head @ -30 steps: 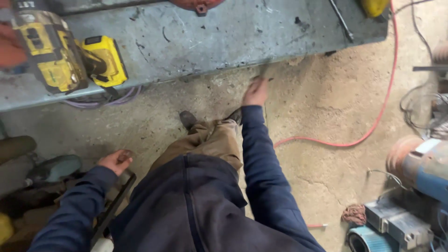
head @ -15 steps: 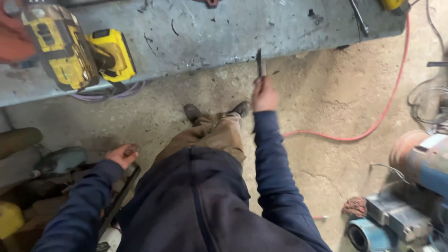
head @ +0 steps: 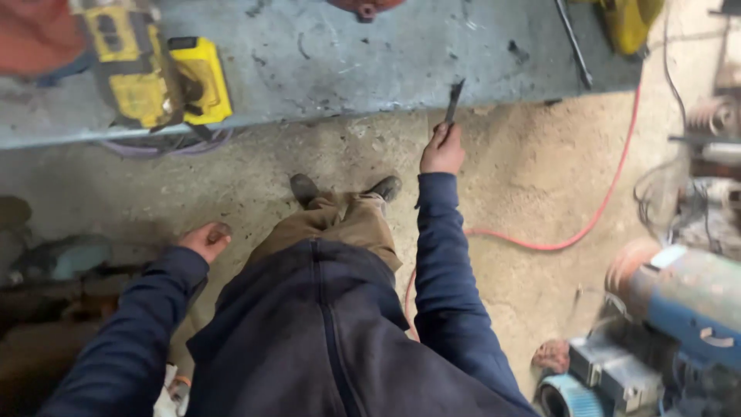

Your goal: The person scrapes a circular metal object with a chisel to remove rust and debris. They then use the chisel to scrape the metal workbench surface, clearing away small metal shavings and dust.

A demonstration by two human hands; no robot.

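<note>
Yellow housing is showing at the upper left of the frame, where a cordless power tool (head: 143, 69) is lying on the scratched grey metal surface (head: 370, 54). Lower down on the left, your left hand (head: 204, 241) is hanging loosely curled over the sandy floor (head: 532, 177), holding nothing that can be seen. At the centre, your dark shoes (head: 343, 188) are standing just below the edge of the surface. Right of centre, your right hand (head: 442, 150) is pinching the lower end of a thin dark metal strip (head: 453, 102), its fingers closed around it, and the strip is pointing up so its tip is overlapping the near edge of the surface. Further right, a red cable (head: 594, 216) is curving across the floor, and a blue machine (head: 679, 309) is sitting at the lower right.
</note>
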